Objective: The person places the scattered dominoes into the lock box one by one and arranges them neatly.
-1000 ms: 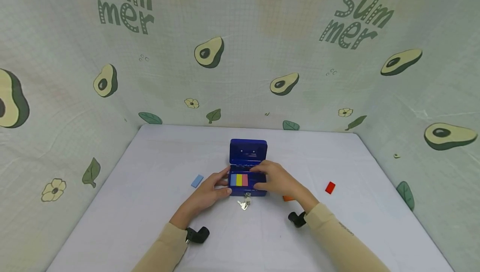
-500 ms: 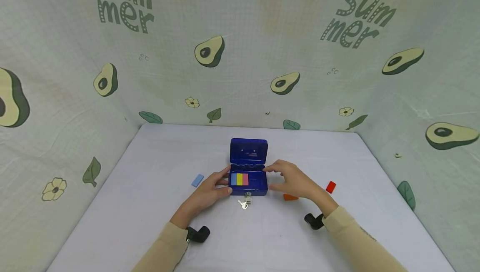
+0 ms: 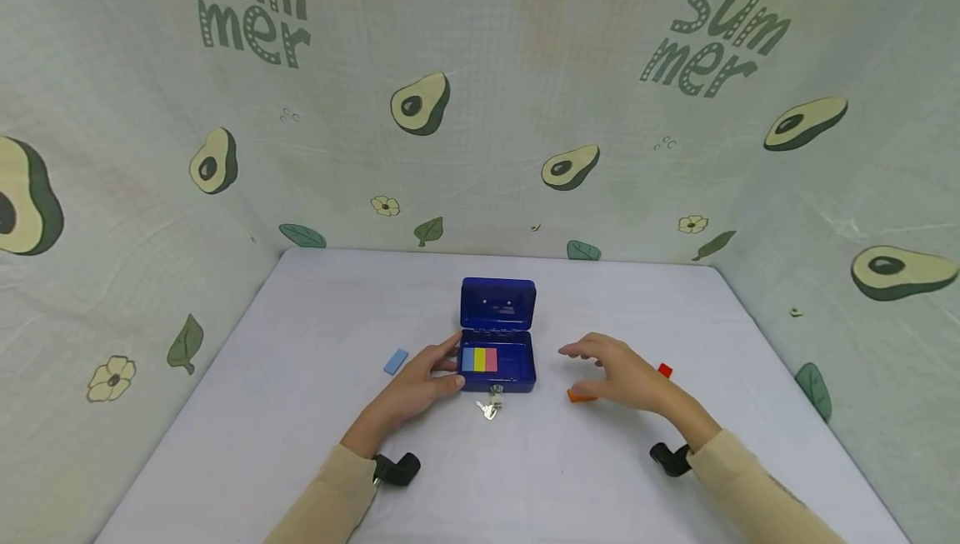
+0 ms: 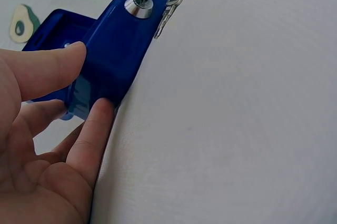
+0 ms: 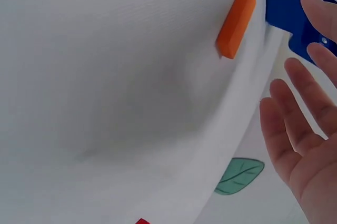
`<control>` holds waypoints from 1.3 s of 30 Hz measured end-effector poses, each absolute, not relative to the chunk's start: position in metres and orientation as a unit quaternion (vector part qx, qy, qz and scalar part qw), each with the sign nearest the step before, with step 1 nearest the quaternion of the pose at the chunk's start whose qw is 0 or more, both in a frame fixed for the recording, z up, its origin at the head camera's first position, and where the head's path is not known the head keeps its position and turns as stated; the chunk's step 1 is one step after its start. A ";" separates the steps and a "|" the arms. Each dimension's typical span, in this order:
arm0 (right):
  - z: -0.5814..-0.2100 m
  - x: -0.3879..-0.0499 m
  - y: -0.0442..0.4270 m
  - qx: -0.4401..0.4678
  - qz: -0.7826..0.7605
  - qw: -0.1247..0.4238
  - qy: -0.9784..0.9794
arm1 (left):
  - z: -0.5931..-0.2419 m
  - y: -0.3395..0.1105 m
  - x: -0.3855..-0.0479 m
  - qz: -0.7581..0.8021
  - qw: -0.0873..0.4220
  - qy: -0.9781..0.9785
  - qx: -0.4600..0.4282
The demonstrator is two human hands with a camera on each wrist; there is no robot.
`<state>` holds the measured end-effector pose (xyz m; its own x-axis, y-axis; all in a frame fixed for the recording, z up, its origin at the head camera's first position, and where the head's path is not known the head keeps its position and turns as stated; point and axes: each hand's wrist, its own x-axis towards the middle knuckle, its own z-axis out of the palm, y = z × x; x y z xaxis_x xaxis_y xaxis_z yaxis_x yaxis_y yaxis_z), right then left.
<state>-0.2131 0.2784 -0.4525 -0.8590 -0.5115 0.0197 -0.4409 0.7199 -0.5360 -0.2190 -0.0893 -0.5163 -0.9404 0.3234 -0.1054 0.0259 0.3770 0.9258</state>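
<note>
A dark blue cash box [image 3: 517, 369] stands with its lid [image 3: 498, 304] raised. Inside, a light blue block [image 3: 468, 359], a yellow block [image 3: 480, 359] and a pink block [image 3: 491, 359] lie side by side at the left. My left hand [image 3: 416, 381] rests against the box's left side, thumb near the front corner and fingers extended along the wall. Away from the box, my right hand [image 3: 626, 373] hovers with spread, relaxed fingers and holds nothing. Under its thumb in the head view is an orange block [image 5: 237, 21], which the right wrist view shows apart from the fingers.
Keys [image 3: 487, 409] hang from the lock [image 4: 139, 5] on the box's front. Another light blue block [image 3: 395, 361] lies left of the box. A red block [image 3: 665, 370] lies at the right, partly hidden by the right hand. A printed cloth [image 3: 480, 111] surrounds the white table.
My right hand has withdrawn from inside the box and moved right to above the orange block. The left hand has stayed at the box.
</note>
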 end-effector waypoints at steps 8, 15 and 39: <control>-0.465 -0.205 0.295 -0.273 -0.272 0.058 0.921 | -0.517 -0.090 -0.218 0.546 0.135 0.820 0.104; -0.473 -0.199 0.299 -0.263 -0.262 0.062 0.927 | -0.519 -0.090 -0.219 0.549 0.137 0.818 0.101; -0.481 -0.191 0.298 -0.266 -0.268 0.062 0.924 | -0.517 -0.089 -0.218 0.551 0.135 0.817 0.104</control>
<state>-0.1915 0.2981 -0.4810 -0.8508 -0.5247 0.0279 -0.4580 0.7146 -0.5288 -0.2184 -0.0889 -0.5169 -0.9420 0.3188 -0.1052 0.0217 0.3704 0.9286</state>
